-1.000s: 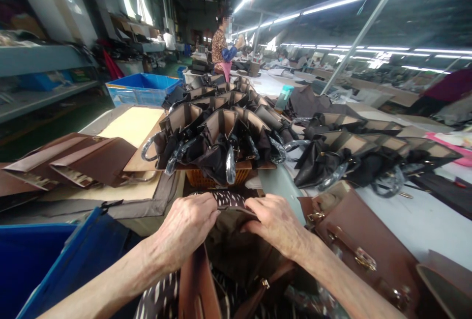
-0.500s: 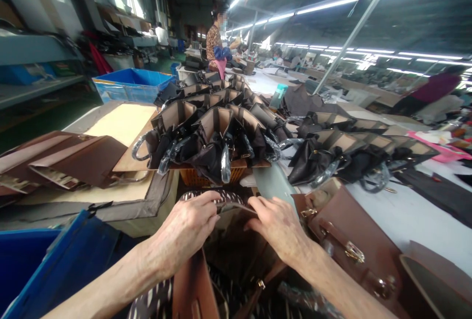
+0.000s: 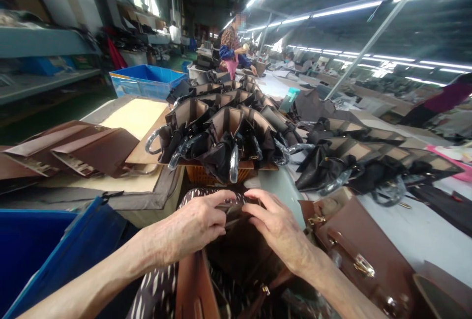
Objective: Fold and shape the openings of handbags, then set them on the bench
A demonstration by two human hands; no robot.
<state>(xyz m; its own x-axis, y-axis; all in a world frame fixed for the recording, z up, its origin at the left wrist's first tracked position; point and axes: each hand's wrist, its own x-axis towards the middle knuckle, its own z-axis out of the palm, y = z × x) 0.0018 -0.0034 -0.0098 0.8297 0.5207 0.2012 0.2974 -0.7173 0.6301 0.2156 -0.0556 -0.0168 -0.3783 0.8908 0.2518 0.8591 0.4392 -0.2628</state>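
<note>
An open brown handbag (image 3: pixel 197 287) with a dark lining sits on my lap, against dark patterned cloth (image 3: pixel 157 284). My left hand (image 3: pixel 202 220) is closed on the far left of the bag's top edge. My right hand (image 3: pixel 275 220) grips the same edge a little to the right, thumb and fingers on either side of the rim. Inside, the bag is too dark to make out. A small gold buckle (image 3: pixel 265 289) shows on a strap below my right hand. To the right lies another brown handbag (image 3: pixel 363 245) with gold clasps.
Black handbags (image 3: pixel 221 137) with wrapped handles crowd the board ahead, over an orange basket (image 3: pixel 199 174). More black bags (image 3: pixel 354 157) stand at right. Brown bag pieces (image 3: pixel 98 149) lie at left. Blue bins are near (image 3: pixel 37 240) and far (image 3: pixel 147 80). A co-worker (image 3: pixel 232 48) is beyond.
The view has swung slightly left, so the surroundings sit further right. Both hands stay at the bag's rim; the right fingers have spread a little. The co-worker's arm now reaches forward and down.
</note>
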